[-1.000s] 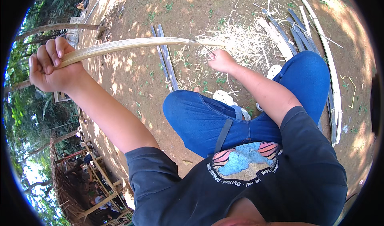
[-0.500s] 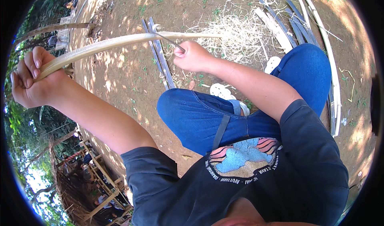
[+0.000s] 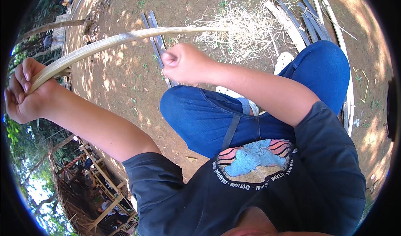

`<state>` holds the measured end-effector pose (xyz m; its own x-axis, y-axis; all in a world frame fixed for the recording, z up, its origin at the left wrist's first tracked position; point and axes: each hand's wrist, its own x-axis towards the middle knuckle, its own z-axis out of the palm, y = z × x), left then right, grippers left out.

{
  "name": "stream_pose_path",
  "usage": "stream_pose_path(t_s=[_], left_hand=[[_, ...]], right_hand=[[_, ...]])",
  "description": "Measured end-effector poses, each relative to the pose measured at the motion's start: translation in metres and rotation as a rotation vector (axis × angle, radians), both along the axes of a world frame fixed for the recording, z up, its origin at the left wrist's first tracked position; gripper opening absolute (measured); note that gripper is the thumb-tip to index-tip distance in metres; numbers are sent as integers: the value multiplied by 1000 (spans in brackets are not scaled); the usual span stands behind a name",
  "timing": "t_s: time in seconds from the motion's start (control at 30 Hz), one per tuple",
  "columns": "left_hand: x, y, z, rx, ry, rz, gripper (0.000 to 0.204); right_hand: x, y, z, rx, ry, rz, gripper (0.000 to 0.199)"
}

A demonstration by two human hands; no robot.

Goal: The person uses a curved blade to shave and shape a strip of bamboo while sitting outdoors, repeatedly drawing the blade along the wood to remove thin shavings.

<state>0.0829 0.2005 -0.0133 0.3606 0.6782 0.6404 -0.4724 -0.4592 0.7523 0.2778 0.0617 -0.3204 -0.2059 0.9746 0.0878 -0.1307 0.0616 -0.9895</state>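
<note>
A long, pale wooden strip (image 3: 98, 46), perhaps bamboo, stretches from the upper left toward the middle. My left hand (image 3: 31, 87) is closed round its thick near end and holds it out to the left. Its thin far end reaches over a heap of curly shavings (image 3: 242, 35) on the ground. My right hand (image 3: 186, 64) is a closed fist just below the strip, apart from it. The knife it held a moment ago is hidden; no blade shows now. My bent knees are below this hand.
Two dark slats (image 3: 153, 35) lie on the soil behind the strip. More dark slats (image 3: 311, 25) and long pale strips (image 3: 334, 20) lie to the right of the shavings. At the lower left stands a thatched shelter (image 3: 69, 190) with a pole frame.
My right fist has moved down and left, away from the strip, and the blade that crossed it is out of sight. My left hand and the strip have shifted slightly left.
</note>
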Motion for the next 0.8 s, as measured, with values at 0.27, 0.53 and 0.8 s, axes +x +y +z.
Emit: stream_pose_path(t_s=[0.27, 0.53, 0.8], left_hand=[[-5, 4, -4, -1, 16, -11, 33], [8, -4, -7, 12, -14, 54, 33], [21, -13, -8, 6, -31, 79, 36]], right_hand=[[32, 28, -80, -176, -234, -96, 44], [9, 12, -29, -51, -117, -94, 41], [66, 16, -147, -416, -569, -137, 17]])
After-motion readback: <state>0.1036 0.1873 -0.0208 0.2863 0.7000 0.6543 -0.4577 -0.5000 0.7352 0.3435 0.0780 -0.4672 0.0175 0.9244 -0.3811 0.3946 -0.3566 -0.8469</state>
